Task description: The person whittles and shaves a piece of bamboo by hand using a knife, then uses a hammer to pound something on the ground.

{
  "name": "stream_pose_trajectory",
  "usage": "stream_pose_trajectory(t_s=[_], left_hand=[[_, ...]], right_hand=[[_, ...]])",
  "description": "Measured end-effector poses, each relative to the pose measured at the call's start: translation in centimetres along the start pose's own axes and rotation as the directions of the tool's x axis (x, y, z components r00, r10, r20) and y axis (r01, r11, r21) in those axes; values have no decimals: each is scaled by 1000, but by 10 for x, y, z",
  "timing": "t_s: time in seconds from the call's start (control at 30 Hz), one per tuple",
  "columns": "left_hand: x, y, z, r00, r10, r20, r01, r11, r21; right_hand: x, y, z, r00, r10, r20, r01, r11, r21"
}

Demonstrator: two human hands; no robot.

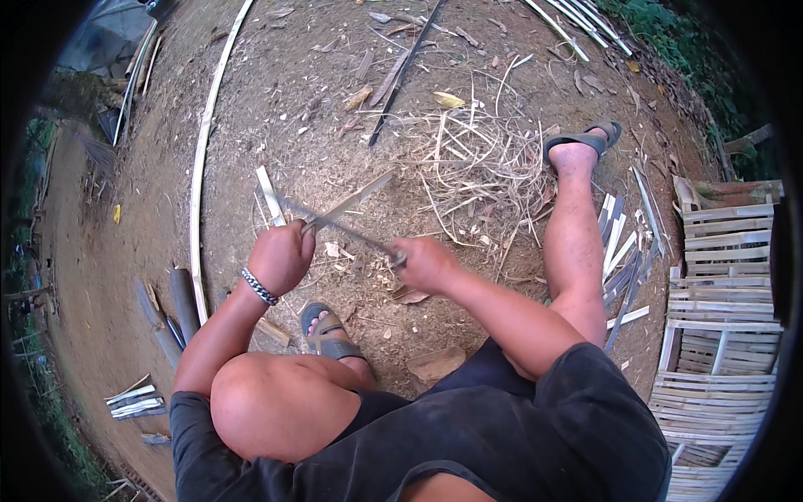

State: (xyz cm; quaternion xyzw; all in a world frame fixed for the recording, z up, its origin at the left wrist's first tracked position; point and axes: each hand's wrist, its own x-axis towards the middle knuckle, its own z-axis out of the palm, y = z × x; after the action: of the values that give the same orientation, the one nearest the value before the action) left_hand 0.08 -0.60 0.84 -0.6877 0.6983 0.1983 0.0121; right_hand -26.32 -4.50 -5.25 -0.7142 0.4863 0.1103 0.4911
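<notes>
Pale strip [365, 192] | left hand [282, 256] clenched around it | right hand [426, 265] gripping knife [355, 234]

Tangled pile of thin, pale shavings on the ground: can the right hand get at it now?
Probably yes: the pile lies just beyond the right hand, with no obstacle visible between. But that hand grips a narrow grey metal knife, so grasping shavings would likely mean letting go.
</notes>
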Motion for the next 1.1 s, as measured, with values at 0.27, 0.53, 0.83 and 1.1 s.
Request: stream_pose_trajectory(t_s=[0.27, 0.53, 0.83, 1.1], left_hand=[[-1, -7, 2, 997, 22, -69, -22, 1000, -1], [-4, -1, 4, 999, 2, -35, -3, 999, -35], [-1, -34, 29, 970, -236, 50, 223, 799, -558], [0, -25, 25, 901, -338, 271, 375, 295, -879]], right_hand=[[46, 43, -18, 986, 106, -130, -120, 986, -111], [74, 120, -5, 964, 193, -185, -213, 973, -93], [70, 130, 2, 962, 207, -180, -203, 978, 38], [29, 52, 33, 968, 138, -208, -103, 979, 173]])
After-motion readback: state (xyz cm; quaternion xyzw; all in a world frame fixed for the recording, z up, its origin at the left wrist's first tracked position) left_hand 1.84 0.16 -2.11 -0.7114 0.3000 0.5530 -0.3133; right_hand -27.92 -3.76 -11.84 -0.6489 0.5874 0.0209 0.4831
